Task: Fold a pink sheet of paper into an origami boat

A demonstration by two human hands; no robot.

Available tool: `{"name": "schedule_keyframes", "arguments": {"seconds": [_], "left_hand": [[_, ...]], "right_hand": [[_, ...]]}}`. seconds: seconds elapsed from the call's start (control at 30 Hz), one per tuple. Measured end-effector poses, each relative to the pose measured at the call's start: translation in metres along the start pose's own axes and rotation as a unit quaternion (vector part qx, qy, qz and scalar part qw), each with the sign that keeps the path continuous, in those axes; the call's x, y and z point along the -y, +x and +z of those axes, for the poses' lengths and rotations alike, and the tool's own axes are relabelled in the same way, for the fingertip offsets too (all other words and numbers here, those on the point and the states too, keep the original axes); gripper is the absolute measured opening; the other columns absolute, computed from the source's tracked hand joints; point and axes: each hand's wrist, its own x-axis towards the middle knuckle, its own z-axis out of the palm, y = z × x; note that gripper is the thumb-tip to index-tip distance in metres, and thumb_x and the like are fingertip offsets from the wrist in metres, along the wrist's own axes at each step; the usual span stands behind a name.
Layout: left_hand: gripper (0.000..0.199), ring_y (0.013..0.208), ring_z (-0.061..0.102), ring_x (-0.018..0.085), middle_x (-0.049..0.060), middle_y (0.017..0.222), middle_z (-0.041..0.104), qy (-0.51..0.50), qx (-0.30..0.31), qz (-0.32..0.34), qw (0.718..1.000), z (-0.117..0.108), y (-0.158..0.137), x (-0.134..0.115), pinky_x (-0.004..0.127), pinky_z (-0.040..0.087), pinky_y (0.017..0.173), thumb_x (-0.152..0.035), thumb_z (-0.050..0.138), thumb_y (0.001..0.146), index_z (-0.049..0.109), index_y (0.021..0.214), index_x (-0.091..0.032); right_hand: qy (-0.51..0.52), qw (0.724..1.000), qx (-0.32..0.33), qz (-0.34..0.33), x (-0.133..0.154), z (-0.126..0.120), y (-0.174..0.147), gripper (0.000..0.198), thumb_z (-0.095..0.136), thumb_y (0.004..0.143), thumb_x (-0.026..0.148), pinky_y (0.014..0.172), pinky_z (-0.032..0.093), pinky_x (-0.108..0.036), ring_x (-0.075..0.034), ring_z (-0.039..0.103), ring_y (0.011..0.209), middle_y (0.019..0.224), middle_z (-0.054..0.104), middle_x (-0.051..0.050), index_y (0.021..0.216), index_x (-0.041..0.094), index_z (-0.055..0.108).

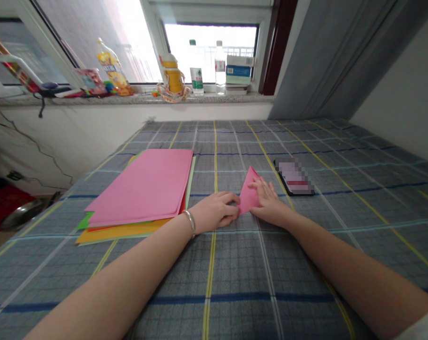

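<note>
A small folded piece of pink paper (247, 192), pointed at its far end, lies on the plaid cloth between my two hands. My left hand (216, 210), with a silver bangle at the wrist, has its fingers curled and pinches the paper's left corner. Over the paper's right side, my right hand (268, 202) rests with its fingers stretched out, pressing on it. Part of the paper is hidden under those fingers. To the left of my left hand lies a stack of coloured paper (143, 184), pink on top with green, orange and yellow edges showing beneath.
A phone (294, 177) with a blurred screen lies right of my hands on the plaid cloth (235, 278). Along the windowsill (139, 100) stand a juice bottle (113, 71), a yellow flask (172, 75), two clear bottles and stacked boxes (238, 71). A grey curtain (320, 56) hangs at right.
</note>
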Motion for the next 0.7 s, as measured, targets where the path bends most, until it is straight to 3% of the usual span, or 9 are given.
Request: {"name": "schedule_keyframes", "arguments": {"seconds": [0.4, 0.6, 0.7], "left_hand": [[0.014, 0.097, 0.055, 0.018, 0.009, 0.108, 0.055, -0.041, 0.009, -0.016, 0.999, -0.004, -0.004, -0.001, 0.033, 0.046, 0.091, -0.014, 0.052, 0.085, 0.063, 0.077, -0.017], [0.013, 0.104, 0.055, 0.018, 0.008, 0.107, 0.055, -0.153, -0.009, -0.039, 0.987, -0.003, -0.008, 0.003, 0.031, 0.045, 0.093, -0.004, 0.056, 0.073, 0.061, 0.074, -0.016], [0.014, 0.106, 0.055, 0.017, 0.006, 0.099, 0.059, -0.193, -0.033, -0.084, 0.977, -0.002, -0.007, 0.005, 0.032, 0.046, 0.093, -0.005, 0.052, 0.076, 0.058, 0.072, -0.017]], "right_hand": [[0.027, 0.999, -0.012, 0.014, -0.006, -0.001, 0.000, 0.068, 0.051, 0.065, 0.018, 0.114, 0.009, -0.051, -0.031, 0.005, 0.143, 0.149, 0.025, -0.016, 0.131, 0.016, 0.034], [0.087, 0.996, -0.034, 0.015, -0.014, -0.007, 0.000, 0.066, 0.048, 0.064, 0.013, 0.113, 0.020, -0.044, -0.026, 0.020, 0.140, 0.148, 0.024, -0.019, 0.128, 0.015, 0.032], [0.088, 0.995, -0.048, 0.018, -0.019, -0.010, -0.003, 0.066, 0.049, 0.065, 0.015, 0.112, 0.021, -0.043, -0.026, 0.022, 0.139, 0.148, 0.023, -0.019, 0.128, 0.015, 0.031]]}}
